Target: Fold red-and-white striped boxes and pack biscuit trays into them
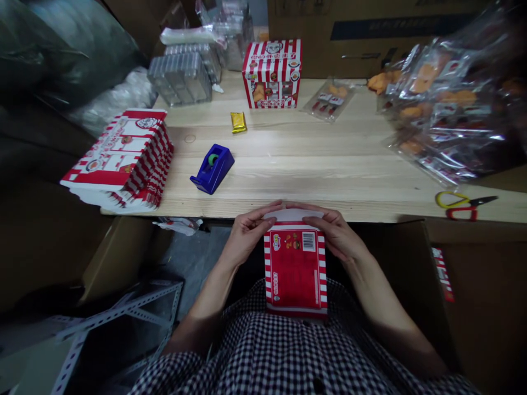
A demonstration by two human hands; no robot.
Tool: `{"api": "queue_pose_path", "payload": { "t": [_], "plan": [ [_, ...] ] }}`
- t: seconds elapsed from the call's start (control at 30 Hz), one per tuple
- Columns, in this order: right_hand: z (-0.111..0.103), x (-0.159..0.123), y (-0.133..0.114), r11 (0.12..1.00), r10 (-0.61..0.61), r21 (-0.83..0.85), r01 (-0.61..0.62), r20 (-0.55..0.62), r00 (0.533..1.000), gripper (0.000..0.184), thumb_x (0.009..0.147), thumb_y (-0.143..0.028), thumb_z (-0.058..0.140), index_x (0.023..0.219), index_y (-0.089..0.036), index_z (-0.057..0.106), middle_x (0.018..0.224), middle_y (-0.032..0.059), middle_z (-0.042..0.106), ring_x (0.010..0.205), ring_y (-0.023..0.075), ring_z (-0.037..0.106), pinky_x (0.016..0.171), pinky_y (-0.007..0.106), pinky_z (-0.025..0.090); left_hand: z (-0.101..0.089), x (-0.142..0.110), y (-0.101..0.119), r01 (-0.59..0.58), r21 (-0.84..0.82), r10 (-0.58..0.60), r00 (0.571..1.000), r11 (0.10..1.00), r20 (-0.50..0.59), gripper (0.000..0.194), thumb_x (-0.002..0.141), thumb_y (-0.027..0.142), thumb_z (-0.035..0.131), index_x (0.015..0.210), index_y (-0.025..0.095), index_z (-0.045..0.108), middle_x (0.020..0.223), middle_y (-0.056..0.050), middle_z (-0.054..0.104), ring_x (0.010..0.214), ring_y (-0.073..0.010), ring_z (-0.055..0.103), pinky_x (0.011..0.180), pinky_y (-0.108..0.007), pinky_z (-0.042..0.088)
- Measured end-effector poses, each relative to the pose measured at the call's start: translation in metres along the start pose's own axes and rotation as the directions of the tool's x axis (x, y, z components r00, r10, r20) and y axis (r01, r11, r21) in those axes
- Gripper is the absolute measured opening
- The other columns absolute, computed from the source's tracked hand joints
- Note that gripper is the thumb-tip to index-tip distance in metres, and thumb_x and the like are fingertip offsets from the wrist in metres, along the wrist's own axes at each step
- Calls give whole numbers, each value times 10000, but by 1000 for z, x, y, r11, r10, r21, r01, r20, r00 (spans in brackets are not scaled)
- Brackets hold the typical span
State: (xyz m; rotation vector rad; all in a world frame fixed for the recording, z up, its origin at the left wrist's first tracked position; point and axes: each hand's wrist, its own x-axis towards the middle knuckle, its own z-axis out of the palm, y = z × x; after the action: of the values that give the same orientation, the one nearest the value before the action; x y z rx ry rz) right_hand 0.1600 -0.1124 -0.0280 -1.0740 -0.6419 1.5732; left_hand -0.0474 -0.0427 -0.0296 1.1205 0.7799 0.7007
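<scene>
A red-and-white striped cardboard box lies against my lap at the table's front edge, its printed side with a barcode facing up. Both hands grip its far end, where a white flap shows. My left hand is closed on the left corner, thumb on top and fingers behind. On the right corner my right hand holds in the same way, thumb pressing near the flap. The fingertips under the flap are partly hidden.
A blue tape dispenser and gold packet lie ahead. Flat cartons are stacked left; clear plastic trays stand behind. An assembled box, a bagged toy set, more bagged sets and scissors are on the table.
</scene>
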Motion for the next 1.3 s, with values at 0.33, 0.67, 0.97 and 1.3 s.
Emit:
{"api": "queue_pose_path", "payload": {
  "t": [0.33, 0.67, 0.97, 1.3],
  "plan": [
    [-16, -12, 0, 994, -62, -81, 67, 57, 996, 175, 873, -279, 707, 1032, -287, 779, 1204, 38, 740, 1174, 235, 662, 1081, 448, 470, -9, 4, -11, -62, 5, 62, 997, 998, 40, 204, 863, 250, 686, 1033, 202, 788, 1130, -90, 761, 1124, -249, 678, 1025, -392, 488],
    [-23, -22, -3, 954, -81, -273, 120, 152, 985, 181, 927, -340, 654, 1049, -298, 782, 1332, 46, 668, 1240, 249, 615, 1045, 428, 490, -26, 2, -11, -157, 152, 108, 950, 976, 292, 264, 909, 317, 649, 1131, 227, 760, 1324, -108, 668, 1270, -263, 595, 1093, -409, 427],
    [-12, -19, -17, 956, -17, -293, 27, 39, 999, 251, 854, -313, 747, 1105, -318, 757, 1165, 22, 755, 1024, 197, 716, 929, 363, 562, -9, 1, 14, -32, 218, -6, 985, 975, 172, 327, 859, 296, 711, 1170, 195, 729, 1242, -108, 714, 1119, -234, 682, 961, -352, 533],
    [-6, -5, -13, 964, -71, -259, 51, -67, 995, 207, 816, -384, 778, 979, -258, 794, 869, 29, 798, 694, 160, 711, 677, 307, 575, -4, 7, 15, 48, 183, -51, 999, 982, 8, 285, 835, 334, 735, 1078, 188, 771, 881, -77, 792, 704, -177, 714, 683, -311, 562]
  ]
}}
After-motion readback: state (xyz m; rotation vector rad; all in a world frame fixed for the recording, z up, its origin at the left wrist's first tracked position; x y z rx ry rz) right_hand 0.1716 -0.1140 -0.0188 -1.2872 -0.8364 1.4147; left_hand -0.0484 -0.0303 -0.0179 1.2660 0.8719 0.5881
